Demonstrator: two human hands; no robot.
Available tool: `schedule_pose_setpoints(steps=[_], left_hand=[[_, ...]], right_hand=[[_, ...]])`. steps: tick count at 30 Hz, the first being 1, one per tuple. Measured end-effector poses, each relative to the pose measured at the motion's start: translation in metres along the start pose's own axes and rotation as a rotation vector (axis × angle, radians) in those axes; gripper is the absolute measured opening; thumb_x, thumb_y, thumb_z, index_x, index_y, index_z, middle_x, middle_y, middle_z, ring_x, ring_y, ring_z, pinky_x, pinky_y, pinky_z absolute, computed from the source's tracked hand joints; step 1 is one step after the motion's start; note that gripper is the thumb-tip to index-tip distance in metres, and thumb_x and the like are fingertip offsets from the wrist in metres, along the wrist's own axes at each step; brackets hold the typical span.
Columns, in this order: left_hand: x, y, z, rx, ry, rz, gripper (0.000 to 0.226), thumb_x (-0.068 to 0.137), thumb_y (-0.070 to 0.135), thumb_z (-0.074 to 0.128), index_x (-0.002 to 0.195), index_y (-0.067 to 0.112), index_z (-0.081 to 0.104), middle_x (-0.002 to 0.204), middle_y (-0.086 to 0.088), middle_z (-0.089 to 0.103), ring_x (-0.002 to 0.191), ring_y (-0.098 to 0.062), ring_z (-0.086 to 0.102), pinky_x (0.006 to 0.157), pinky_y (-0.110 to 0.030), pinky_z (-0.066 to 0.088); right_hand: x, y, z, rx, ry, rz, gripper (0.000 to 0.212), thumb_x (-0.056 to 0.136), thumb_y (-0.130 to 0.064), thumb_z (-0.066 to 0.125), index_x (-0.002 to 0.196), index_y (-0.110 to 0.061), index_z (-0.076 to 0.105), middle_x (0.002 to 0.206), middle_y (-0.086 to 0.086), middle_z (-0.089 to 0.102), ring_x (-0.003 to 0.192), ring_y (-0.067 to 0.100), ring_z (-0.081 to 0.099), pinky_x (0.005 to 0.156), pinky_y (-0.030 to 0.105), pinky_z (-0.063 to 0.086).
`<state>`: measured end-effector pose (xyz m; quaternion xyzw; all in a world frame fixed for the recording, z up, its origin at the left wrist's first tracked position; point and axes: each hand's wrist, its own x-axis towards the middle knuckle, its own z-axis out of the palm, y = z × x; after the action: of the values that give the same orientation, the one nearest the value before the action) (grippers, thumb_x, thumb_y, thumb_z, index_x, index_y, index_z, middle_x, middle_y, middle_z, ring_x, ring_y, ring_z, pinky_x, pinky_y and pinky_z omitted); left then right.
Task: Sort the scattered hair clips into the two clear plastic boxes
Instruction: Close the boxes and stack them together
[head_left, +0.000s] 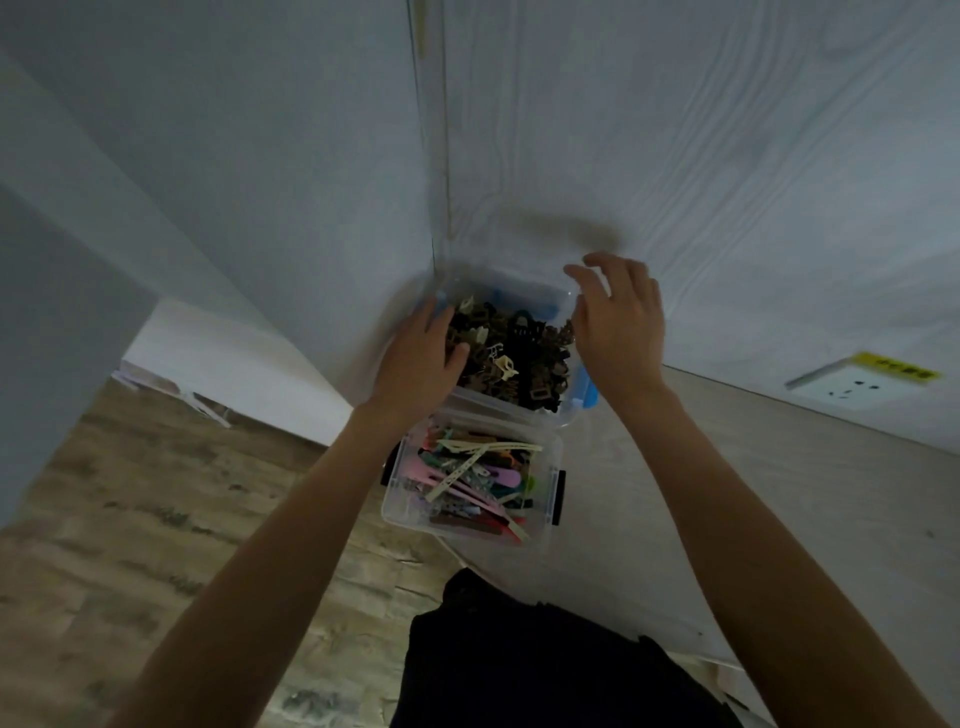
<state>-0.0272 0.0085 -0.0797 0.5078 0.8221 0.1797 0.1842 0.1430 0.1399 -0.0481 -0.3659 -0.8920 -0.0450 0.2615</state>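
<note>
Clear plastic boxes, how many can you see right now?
2. The far box, full of dark clips, sits between the left hand and right hand. The near box, full of colourful clips, sits just in front of it.
</note>
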Motion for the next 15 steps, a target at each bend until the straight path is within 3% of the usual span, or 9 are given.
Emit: schedule_pose_setpoints(steps=[3, 5, 8, 10, 13, 15], left_hand=[[-0.002, 0.003, 0.0, -0.057, 0.026, 0.006, 0.052, 0.096, 0.027, 0.044, 0.143, 0.011, 0.03, 0.154, -0.01, 0.022, 0.141, -0.028, 0.023, 0.114, -0.039, 0.026], [-0.005, 0.004, 0.0, -0.145, 0.053, 0.009, 0.048, 0.095, 0.014, 0.043, 0.142, 0.013, 0.032, 0.152, -0.007, 0.028, 0.136, -0.027, 0.032, 0.107, -0.033, 0.031], [-0.008, 0.007, 0.002, -0.286, 0.122, -0.024, 0.051, 0.092, 0.002, 0.041, 0.14, 0.02, 0.038, 0.141, -0.009, 0.045, 0.121, -0.029, 0.047, 0.092, -0.026, 0.038], [-0.005, 0.01, 0.003, -0.267, 0.137, -0.041, 0.049, 0.093, 0.004, 0.043, 0.139, 0.021, 0.041, 0.125, -0.016, 0.056, 0.106, -0.033, 0.054, 0.085, -0.031, 0.043], [0.0, 0.013, 0.004, -0.151, 0.142, -0.032, 0.044, 0.094, 0.008, 0.044, 0.136, 0.02, 0.045, 0.116, -0.017, 0.062, 0.1, -0.035, 0.058, 0.081, -0.037, 0.046], [0.003, 0.015, 0.002, -0.173, 0.136, -0.067, 0.037, 0.095, 0.013, 0.044, 0.13, 0.02, 0.051, 0.117, -0.014, 0.063, 0.103, -0.033, 0.058, 0.082, -0.035, 0.046]], right_hand=[[0.003, 0.004, -0.003, -0.045, -0.145, 0.107, 0.037, 0.083, -0.006, 0.054, 0.119, -0.009, 0.055, 0.119, 0.013, 0.06, 0.107, 0.033, 0.056, 0.081, 0.042, 0.047], [0.001, 0.005, 0.002, -0.058, -0.279, 0.157, 0.037, 0.082, -0.007, 0.059, 0.119, -0.006, 0.053, 0.119, 0.017, 0.056, 0.104, 0.035, 0.054, 0.073, 0.042, 0.051], [0.002, 0.013, 0.002, -0.211, -0.357, 0.105, 0.038, 0.065, 0.0, 0.075, 0.099, -0.003, 0.06, 0.102, 0.018, 0.061, 0.09, 0.032, 0.06, 0.053, 0.033, 0.051], [0.007, 0.021, -0.006, -0.238, -0.379, 0.074, 0.038, 0.055, 0.005, 0.078, 0.089, -0.003, 0.062, 0.094, 0.017, 0.063, 0.084, 0.032, 0.062, 0.049, 0.03, 0.048], [0.01, 0.031, -0.029, -0.204, -0.216, 0.083, 0.027, 0.063, 0.003, 0.073, 0.086, -0.005, 0.062, 0.09, 0.016, 0.062, 0.08, 0.032, 0.061, 0.047, 0.028, 0.045], [0.006, 0.033, -0.05, -0.108, -0.027, 0.075, 0.014, 0.074, -0.003, 0.064, 0.087, -0.006, 0.06, 0.09, 0.015, 0.061, 0.079, 0.03, 0.059, 0.055, 0.03, 0.044]])
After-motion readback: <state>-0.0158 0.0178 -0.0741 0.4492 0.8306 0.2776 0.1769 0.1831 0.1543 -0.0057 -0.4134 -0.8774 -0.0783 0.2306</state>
